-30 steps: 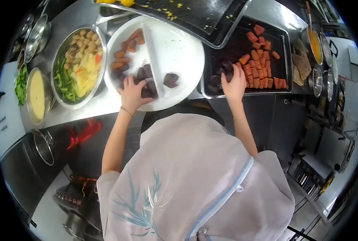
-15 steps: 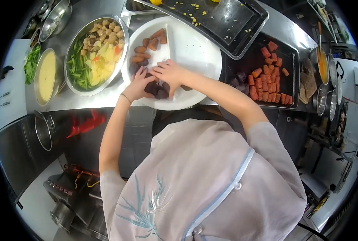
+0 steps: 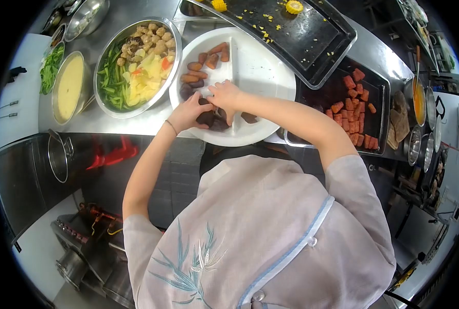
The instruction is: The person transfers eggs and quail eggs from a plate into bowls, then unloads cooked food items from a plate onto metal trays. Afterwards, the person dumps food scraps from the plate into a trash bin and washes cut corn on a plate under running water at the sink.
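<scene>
Both my hands are in the left part of a large round white divided plate (image 3: pixel 270 82). My left hand (image 3: pixel 189 113) has its fingers curled round dark purple sweet potato pieces (image 3: pixel 219 125) from the left. From above, my right hand (image 3: pixel 226 97) bends its fingers down onto the same cluster, thumb on its right side. The fingers partly hide the pieces. Behind the hands, in the same section, lie several brown-orange sweet potato pieces (image 3: pixel 212 61). A single dark piece (image 3: pixel 249 117) sits under my right forearm, in the other section.
A steel bowl of vegetables and meatballs (image 3: pixel 100 98) stands left, beside a pot of yellow liquid (image 3: pixel 68 87). A black tray with corn bits (image 3: pixel 304 49) overhangs the plate's back right. Another black tray holds reddish pieces (image 3: pixel 351 116). Steel bowls (image 3: pixel 413 146) line the far right.
The view has shifted, so the plate and counter items appear further right. My hands remain on the purple pieces, fingers slightly rearranged. The dark piece under my right forearm shows more.
</scene>
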### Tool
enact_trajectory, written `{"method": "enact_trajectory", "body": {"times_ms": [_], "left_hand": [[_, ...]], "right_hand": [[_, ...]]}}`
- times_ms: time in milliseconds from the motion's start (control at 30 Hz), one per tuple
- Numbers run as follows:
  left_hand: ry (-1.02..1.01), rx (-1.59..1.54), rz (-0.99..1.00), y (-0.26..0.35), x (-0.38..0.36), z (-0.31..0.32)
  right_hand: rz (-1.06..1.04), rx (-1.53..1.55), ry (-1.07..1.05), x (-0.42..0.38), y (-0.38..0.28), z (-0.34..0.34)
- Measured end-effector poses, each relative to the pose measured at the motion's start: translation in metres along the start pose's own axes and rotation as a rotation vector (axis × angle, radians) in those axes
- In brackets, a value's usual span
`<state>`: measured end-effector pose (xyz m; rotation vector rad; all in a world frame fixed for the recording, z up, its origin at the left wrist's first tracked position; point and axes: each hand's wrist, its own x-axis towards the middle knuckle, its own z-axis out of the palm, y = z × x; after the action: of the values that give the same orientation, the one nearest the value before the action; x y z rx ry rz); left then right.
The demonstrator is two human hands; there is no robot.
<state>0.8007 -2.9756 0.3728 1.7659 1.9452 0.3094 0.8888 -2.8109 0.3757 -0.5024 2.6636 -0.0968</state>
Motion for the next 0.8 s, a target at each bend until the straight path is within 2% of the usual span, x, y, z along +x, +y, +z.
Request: {"method": "enact_trajectory", "body": {"times_ms": [167, 267, 367, 500, 633, 700, 767, 800], "left_hand": [[0.042, -0.134, 0.018, 0.002, -0.002, 0.005], [0.134, -0.115, -0.098, 0.011, -0.003, 0.016], [0.127, -0.087, -0.180, 0.020, -0.003, 0.017], [0.038, -0.047, -0.144, 0.016, 0.002, 0.005], [-0.029, 0.020, -0.088, 0.018, 0.011, -0.006], [-0.017, 0.014, -0.058, 0.017, 0.013, -0.004], [-0.052, 0.030, -0.051, 0.022, 0.017, -0.007], [-0.070, 0.030, -0.047, 0.023, 0.018, -0.008]], "right_hand": [[-0.051, 0.009, -0.037, 0.012, 0.011, 0.008], [-0.076, -0.018, 0.024, 0.013, 0.021, 0.002], [-0.086, 0.009, 0.066, 0.019, 0.024, -0.007], [-0.163, 0.028, 0.165, 0.026, 0.032, -0.008], [-0.011, 0.118, 0.309, 0.018, 0.035, -0.004], [0.165, 0.242, 0.362, -0.003, 0.035, -0.010], [0.264, 0.444, 0.465, -0.030, 0.035, -0.012], [0.290, 0.651, 0.564, -0.046, 0.032, -0.008]]}}
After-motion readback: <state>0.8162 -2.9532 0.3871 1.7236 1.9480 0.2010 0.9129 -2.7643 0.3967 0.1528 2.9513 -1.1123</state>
